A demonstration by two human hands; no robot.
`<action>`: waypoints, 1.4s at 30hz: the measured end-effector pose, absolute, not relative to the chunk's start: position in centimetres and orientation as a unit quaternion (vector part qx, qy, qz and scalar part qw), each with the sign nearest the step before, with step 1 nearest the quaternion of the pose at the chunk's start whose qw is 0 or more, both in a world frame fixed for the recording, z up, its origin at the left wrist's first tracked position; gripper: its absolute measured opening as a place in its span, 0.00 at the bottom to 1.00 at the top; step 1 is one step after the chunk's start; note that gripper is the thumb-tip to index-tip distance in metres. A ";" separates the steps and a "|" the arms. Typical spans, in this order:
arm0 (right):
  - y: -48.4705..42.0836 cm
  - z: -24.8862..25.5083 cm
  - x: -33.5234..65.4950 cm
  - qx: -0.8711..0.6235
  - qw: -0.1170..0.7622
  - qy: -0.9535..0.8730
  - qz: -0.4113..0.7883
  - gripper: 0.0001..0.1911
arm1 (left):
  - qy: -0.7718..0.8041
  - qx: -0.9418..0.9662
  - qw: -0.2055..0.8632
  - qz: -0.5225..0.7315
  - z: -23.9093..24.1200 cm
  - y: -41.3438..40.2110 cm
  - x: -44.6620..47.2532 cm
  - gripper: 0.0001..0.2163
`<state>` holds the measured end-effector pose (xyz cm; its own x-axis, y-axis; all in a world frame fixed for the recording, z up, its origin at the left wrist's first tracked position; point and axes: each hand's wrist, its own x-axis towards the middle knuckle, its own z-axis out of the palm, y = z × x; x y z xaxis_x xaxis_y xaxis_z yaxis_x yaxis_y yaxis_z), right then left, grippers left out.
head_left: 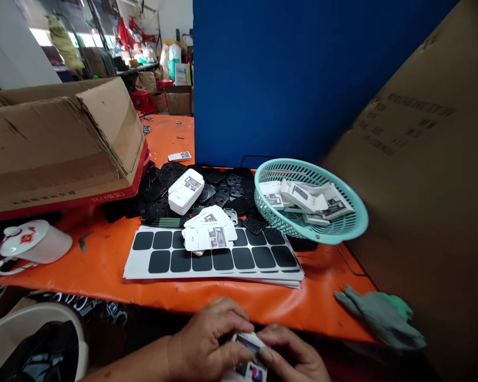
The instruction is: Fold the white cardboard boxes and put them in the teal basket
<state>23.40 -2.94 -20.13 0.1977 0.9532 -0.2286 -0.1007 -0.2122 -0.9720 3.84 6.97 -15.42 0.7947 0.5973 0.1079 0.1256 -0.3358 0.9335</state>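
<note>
Below the table's front edge, my left hand [219,342] and my right hand [292,354] both grip a small printed white box [249,353]. The fingers are closed around its upper end, and its lower part runs out of view. Beyond them, a fanned pile of flat printed box blanks [211,233] lies on sheets of black rounded-square stickers [223,260]. Behind that pile, a neat stack of white printed blanks [186,191] rests on many black plastic parts [223,193]. Several printed boxes [305,196] lie in a turquoise plastic basket [334,233].
A large cardboard box [51,143] stands at the left, near a white lidded mug [40,244]. Below is a beige bin [79,339]. A grey-green glove [382,318] hangs over the right edge. A blue panel [295,79] and a cardboard sheet [430,159] bound the orange table [107,260].
</note>
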 end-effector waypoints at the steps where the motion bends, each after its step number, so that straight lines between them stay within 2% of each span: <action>1: -1.4 -19.4 24.3 -0.591 0.510 -0.365 0.508 0.11 | 0.241 0.800 0.490 0.248 -15.2 8.1 3.8 0.15; 3: 2.4 -17.2 26.5 -0.622 0.554 -0.301 0.464 0.13 | 0.305 0.826 0.376 0.288 -14.6 11.0 3.8 0.20; 4: 4.4 -16.0 27.6 -0.612 0.613 -0.244 0.435 0.16 | 0.352 0.834 0.312 0.289 -14.3 12.6 3.9 0.26; 6: 8.0 -13.9 29.4 -0.529 0.720 -0.154 0.421 0.19 | 0.409 0.858 0.203 0.237 -14.0 15.6 4.2 0.40; 8: 10.3 -12.5 30.0 -0.493 0.760 -0.089 0.414 0.17 | 0.429 0.877 0.128 0.175 -14.1 17.7 4.4 0.43; 10: 11.3 -12.3 29.2 -0.495 0.745 -0.093 0.437 0.19 | 0.435 0.883 0.093 0.148 -14.5 18.8 4.5 0.40; 15: 11.7 -14.8 24.2 -0.531 0.593 -0.294 0.529 0.26 | 0.453 0.877 0.079 0.143 -15.5 19.0 4.7 0.34; 17: 12.5 -16.0 22.5 -0.540 0.569 -0.323 0.529 0.27 | 0.461 0.874 0.074 0.133 -15.5 19.0 4.9 0.32; 24: 14.8 -18.1 21.0 -0.561 0.568 -0.333 0.502 0.28 | 0.436 0.893 0.049 0.096 -14.7 20.5 5.5 0.28; 33: 13.7 -16.2 21.8 -0.555 0.559 -0.316 0.528 0.29 | 0.434 0.896 -0.027 0.094 -12.5 18.5 6.8 0.28; 38: 11.6 -14.3 21.7 -0.517 0.551 -0.335 0.563 0.22 | 0.384 0.907 -0.078 0.153 -12.8 15.8 6.0 0.27; 42: 9.5 -13.7 21.1 -0.478 0.519 -0.350 0.616 0.18 | 0.326 0.908 -0.116 0.237 -13.9 13.9 5.8 0.19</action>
